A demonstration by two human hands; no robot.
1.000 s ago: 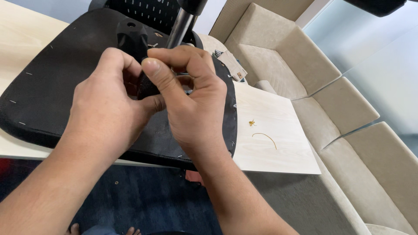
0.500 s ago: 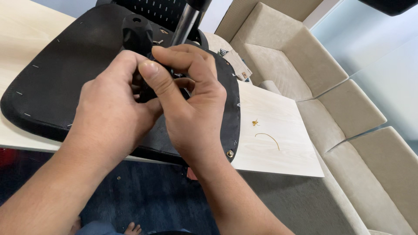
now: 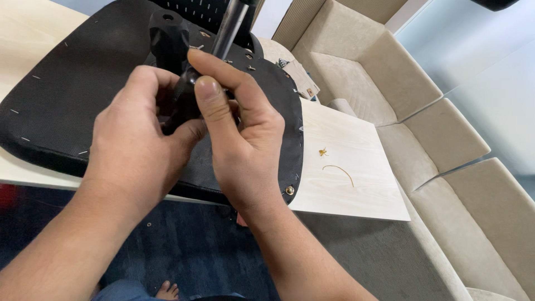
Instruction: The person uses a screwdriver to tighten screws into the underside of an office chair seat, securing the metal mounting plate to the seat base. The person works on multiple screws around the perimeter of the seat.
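Note:
An upturned black chair seat [image 3: 78, 89] lies on a pale wooden table [image 3: 345, 167], its underside facing up. A black lever handle [image 3: 184, 95] rises from the seat mechanism, beside a grey metal column [image 3: 229, 28]. My left hand [image 3: 136, 145] wraps around the lower part of that handle. My right hand [image 3: 239, 134] grips it from the right, thumb and forefinger pinched on its upper part. A second black knob [image 3: 167, 33] stands just behind.
A beige sofa [image 3: 401, 95] runs along the right side. A small brass piece [image 3: 322, 151] and a thin yellow strand [image 3: 339, 171] lie on the table's right part. A brass screw [image 3: 290, 190] sits at the seat's near edge. Dark blue carpet [image 3: 184, 251] below.
The view has drifted so the seat sits lower and closer. Both hands stay on the black handle, and my right fingers have shifted up over its top.

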